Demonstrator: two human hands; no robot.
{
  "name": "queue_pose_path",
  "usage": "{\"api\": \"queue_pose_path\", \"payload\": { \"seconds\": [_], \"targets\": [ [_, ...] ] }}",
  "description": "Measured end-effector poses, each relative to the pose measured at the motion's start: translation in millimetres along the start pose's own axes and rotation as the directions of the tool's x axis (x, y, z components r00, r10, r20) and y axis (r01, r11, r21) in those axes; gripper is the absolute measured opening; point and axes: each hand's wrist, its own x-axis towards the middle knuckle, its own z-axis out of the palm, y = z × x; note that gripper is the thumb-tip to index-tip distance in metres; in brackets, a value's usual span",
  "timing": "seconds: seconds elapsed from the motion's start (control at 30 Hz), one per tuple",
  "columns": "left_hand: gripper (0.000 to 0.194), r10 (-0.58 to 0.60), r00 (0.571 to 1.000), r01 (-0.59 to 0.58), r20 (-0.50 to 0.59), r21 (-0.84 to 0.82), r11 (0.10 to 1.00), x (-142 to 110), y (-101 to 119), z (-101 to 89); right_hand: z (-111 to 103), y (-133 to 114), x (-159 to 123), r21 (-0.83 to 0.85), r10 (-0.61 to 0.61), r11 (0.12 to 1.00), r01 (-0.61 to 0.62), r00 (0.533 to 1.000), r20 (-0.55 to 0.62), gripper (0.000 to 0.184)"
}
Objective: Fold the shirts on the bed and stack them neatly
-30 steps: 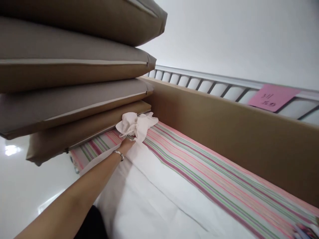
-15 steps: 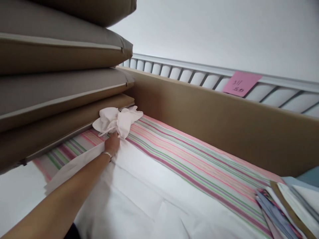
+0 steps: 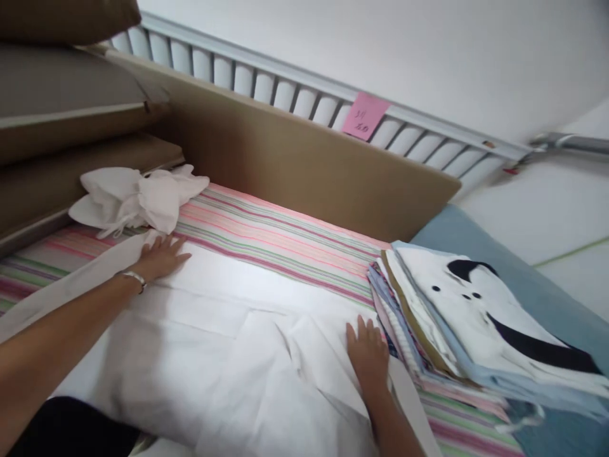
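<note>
A white cloth lies spread over a striped sheet. My left hand rests flat and open on its far left corner, a bracelet at the wrist. My right hand lies flat with fingers spread on the cloth's right edge, beside a stack of folded fabrics. A crumpled white cloth sits just beyond my left hand, apart from it.
Brown cushions are stacked at the left. A brown padded board runs along the back, in front of a white slatted rail with a pink note. A blue sheet lies at the right.
The view swung right and down, bringing the folded stack and my right hand into sight. My left hand let go of the crumpled cloth and now lies flat on the spread cloth.
</note>
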Motion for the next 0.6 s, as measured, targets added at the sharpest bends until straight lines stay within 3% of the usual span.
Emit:
{"api": "queue_pose_path", "payload": {
  "seconds": [0.1, 0.17, 0.23, 0.33, 0.43, 0.5, 0.6],
  "targets": [
    [0.062, 0.136, 0.97, -0.149, -0.2, -0.053, 0.987, -43.3, 23.1, -8.5, -4.2, 1.1, 9.6, -0.007, 0.003, 1.0, -0.003, 0.999, -0.04, 0.051],
    [0.056, 0.277, 0.911, -0.328, -0.305, -0.13, 0.936, -93.4, 40.2, 2.3, -16.5, 1.7, 16.6, 0.058, 0.029, 0.998, -0.029, 1.0, 0.004, 0.045],
    [0.05, 0.363, 0.884, -0.445, -0.295, -0.293, 0.846, -154.9, 53.7, 24.7, -38.5, 3.9, 15.2, 0.11, 0.029, 0.993, -0.031, 0.999, 0.017, 0.039],
    [0.043, 0.377, 0.911, -0.405, -0.167, -0.534, 0.742, -246.6, 65.6, 65.1, -81.8, 13.7, -14.4, 0.133, -0.022, 0.991, 0.028, 0.999, -0.047, 0.039],
    [0.035, 0.265, 0.96, -0.248, -0.087, -0.701, 0.669, -306.8, 76.2, 91.2, -117.4, 30.2, -71.5, 0.156, -0.054, 0.985, 0.071, 0.992, -0.112, 0.036],
    [0.035, 0.174, 0.984, -0.131, -0.027, -0.772, 0.622, -322.4, 87.2, 94.0, -130.0, 41.1, -111.8, 0.17, -0.06, 0.982, 0.082, 0.99, -0.13, 0.033],
    [0.038, 0.058, 0.998, -0.01, 0.029, -0.816, 0.578, -319.9, 107.0, 83.0, -135.5, 53.1, -156.9, 0.201, -0.07, 0.976, 0.089, 0.992, -0.102, 0.027]
  ]
}}
